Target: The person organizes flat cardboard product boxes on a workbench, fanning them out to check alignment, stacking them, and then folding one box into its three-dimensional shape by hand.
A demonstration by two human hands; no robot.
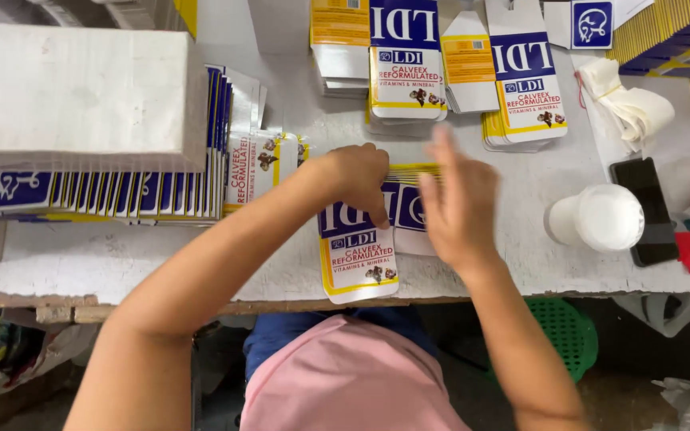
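Flat carton (357, 259) — white, blue, yellow-edged

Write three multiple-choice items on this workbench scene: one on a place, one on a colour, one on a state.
1. Where does the black phone lie?
A. right of the white cup
B. on the white box
C. under the table

2. What colour is the stool under the table?
A. red
B. green
C. black

3. How is the flat carton under the left hand placed?
A. standing upright
B. lying flat, overhanging the table edge
C. rolled up

Answers: 1 A, the phone touches the cup's right side. 2 B, green perforated seat shows. 3 B, its lower end passes the edge; the right hand is blurred.
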